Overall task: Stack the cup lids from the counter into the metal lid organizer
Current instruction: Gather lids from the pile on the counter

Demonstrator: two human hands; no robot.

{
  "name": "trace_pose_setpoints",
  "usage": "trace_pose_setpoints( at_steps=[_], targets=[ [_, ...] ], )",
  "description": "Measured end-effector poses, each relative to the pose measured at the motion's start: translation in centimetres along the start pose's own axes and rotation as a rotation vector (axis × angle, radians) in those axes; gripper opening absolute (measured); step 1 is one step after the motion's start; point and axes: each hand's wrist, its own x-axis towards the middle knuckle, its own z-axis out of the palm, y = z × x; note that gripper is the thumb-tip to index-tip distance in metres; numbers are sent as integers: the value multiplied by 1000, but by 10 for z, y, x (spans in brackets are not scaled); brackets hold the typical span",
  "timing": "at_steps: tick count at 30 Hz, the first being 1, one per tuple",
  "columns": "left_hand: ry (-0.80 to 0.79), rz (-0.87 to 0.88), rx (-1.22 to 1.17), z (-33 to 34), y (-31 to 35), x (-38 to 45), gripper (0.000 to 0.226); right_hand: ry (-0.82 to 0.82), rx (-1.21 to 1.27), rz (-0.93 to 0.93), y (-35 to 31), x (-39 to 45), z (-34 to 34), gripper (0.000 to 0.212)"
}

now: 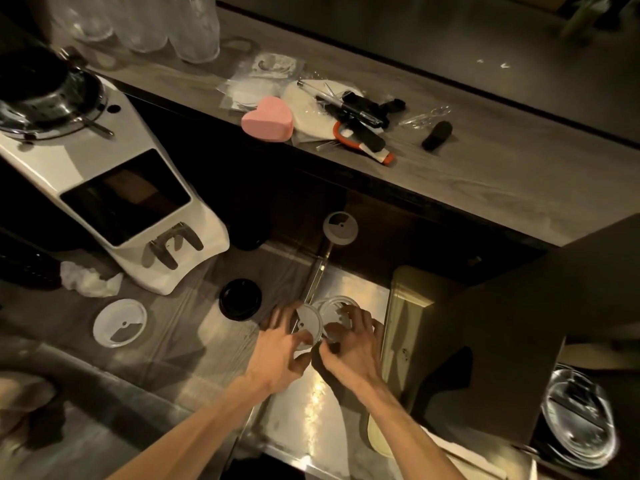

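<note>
L hand [277,344] curls round a flat translucent white plastic cup lid [307,323], thumb under, fingers over the rim; probably to keep it level. R hand [349,344] pinches a second clear round plastic lid [336,311] at its edge, fingers bent over it. The two lids touch, overlapping in the middle — looks like they're being nested into one stack before going in, though which sits on top I can't tell.

Both are held right over the shiny metal lid organizer [346,393], a long steel tray w/ a thin upright metal rod [317,275] at its far end; likely the guide lids stack against. Another white lid [340,227] sits beyond the rod's top; whether it's in the organizer is unclear.

Still out on the grey counter [173,341]: a black domed lid [240,299] just beside the L hand, and a clear flat lid w/ sip flap [120,323] well to the left. Those prob. come after; task is partway.
</note>
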Motion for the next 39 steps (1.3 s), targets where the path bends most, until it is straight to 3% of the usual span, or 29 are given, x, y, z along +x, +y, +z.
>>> trace_pose_setpoints(
  at_steps=[5,9,16,20,23,26,27,30,33,35,37,39],
  targets=[
    [-159,-90,-54,4,-7,5,34,-56,-91,-40,-1,4,3,26],
    [-128,-142,-62,6,-8,4,47,-257,16,14,0,12,3,27],
    [-102,-259,-332,-17,2,-6,113,-263,223,155,-6,7,-14,51],
    [-234,-417,-675,-48,19,-6,103,-239,295,214,-12,-1,-38,63],
    [-284,-535,-1189,-74,28,-10,93,-255,422,237,-26,-7,-68,87],
    [-384,-595,-1625,-101,47,-16,49,-300,575,213,-39,-13,-101,121],
    [-388,-576,-1682,-110,54,-18,38,-307,597,199,-44,-15,-111,128],
    [-430,-569,-1828,-128,66,-23,42,-273,519,91,-61,-22,-145,130],
    [-401,-569,-1840,-146,83,-31,18,-248,457,16,-74,-29,-169,130],
    [-373,-580,-1846,-158,93,-35,14,-229,455,6,-79,-32,-186,128],
    [-360,-560,-1848,-167,101,-37,25,-189,447,-26,-83,-37,-205,124],
    [-317,-528,-1810,-171,106,-37,55,-154,463,-31,-86,-41,-223,124]
  ],
)
